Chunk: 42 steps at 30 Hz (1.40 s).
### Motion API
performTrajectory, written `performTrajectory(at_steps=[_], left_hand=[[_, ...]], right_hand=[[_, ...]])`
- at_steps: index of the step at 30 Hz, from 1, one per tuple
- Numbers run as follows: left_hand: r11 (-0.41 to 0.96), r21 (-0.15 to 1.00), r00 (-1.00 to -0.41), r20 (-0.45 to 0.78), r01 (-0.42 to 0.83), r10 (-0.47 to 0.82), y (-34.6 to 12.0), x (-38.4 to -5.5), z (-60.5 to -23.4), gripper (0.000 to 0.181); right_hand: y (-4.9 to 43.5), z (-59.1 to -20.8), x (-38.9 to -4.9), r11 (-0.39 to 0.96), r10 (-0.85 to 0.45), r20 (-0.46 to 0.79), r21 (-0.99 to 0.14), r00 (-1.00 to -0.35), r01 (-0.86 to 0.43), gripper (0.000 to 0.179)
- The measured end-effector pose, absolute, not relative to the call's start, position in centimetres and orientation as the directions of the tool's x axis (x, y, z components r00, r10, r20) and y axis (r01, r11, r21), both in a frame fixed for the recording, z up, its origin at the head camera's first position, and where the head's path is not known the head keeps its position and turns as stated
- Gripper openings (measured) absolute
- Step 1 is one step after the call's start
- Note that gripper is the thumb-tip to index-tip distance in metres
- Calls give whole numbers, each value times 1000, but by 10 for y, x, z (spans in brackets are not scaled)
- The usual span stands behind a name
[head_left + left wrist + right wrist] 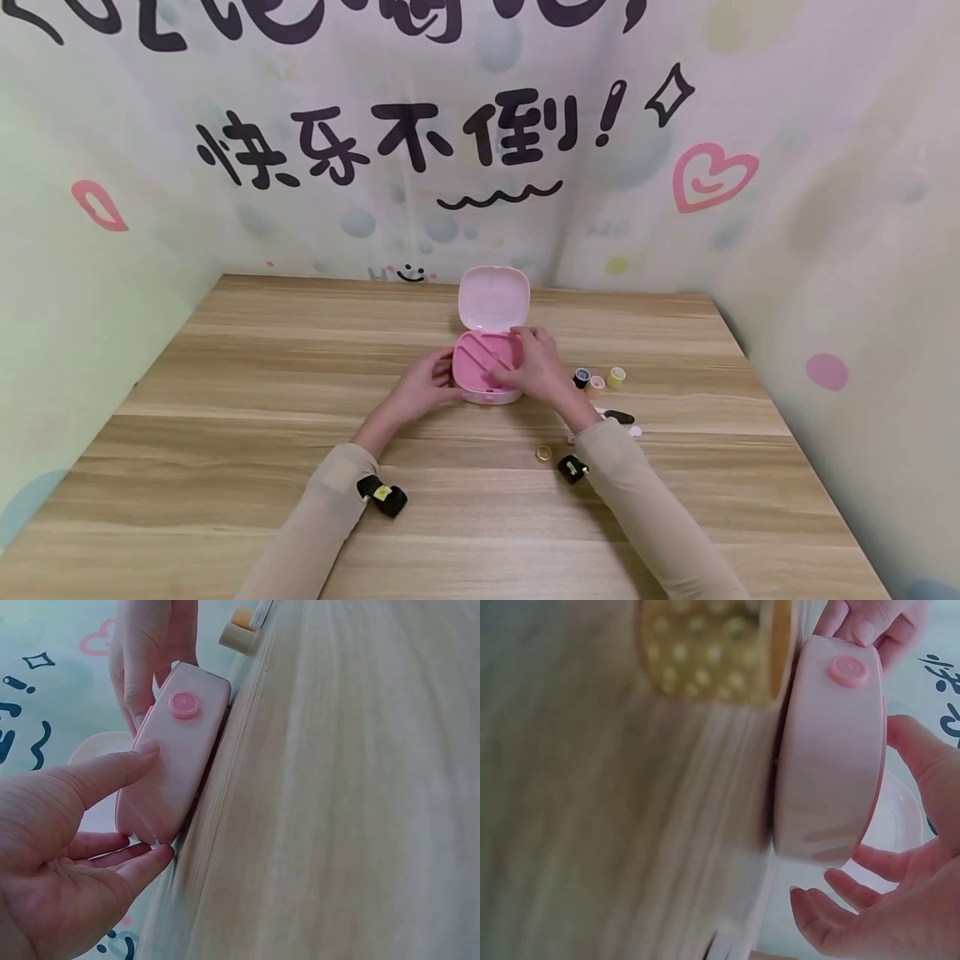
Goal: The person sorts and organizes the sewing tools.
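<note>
**Both hands on open pink case, table centre**

Sleeved forearms enter from the bottom edge of the head view, each with a black wrist camera. Left hand [420, 385] holds the left side of the pink case [486, 371], thumb on the front wall, fingers lightly curled round the end. Right hand [534, 360] lies over the right side of the tray, fingers relaxed and loosely bent at the rim; firm grip or not, cannot tell. Lid [494, 297] stands open, upright behind the tray. Round pink button [184, 705] on the front wall. Wooden table [225, 433]. Right of the case: black, peach and yellow thread spools [597, 381]. Gold bobbin [543, 453] lower centre.
</note>
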<state>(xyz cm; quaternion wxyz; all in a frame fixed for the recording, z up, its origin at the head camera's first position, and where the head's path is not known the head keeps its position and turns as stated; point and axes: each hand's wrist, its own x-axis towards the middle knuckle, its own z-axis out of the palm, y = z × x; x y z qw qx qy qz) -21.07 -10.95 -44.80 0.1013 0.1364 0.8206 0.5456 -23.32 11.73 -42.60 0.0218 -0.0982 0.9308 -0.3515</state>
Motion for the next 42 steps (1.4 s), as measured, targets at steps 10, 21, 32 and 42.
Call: performTrajectory(at_steps=[10,21,32,42], left_hand=[[360,925,-941,-12,118,339,-111,-209,-447,76],[352,929,-942,-11,114,335,-111,-210,-449,76],[342,932,-941,-8,115,340,-111,-211,-451,75],[349,931,-943,-13,110,333,-111,-211,-451,76]], right_hand=[[114,-428,-236,742,-188,-18,-657,-982,-130,93],[111,-428,-241,753,-177,-4,-644,-984,-133,87],[110,-425,-239,758,-181,28,-633,-983,-157,75],[108,-426,-237,745,-186,31,-647,-982,-161,33]])
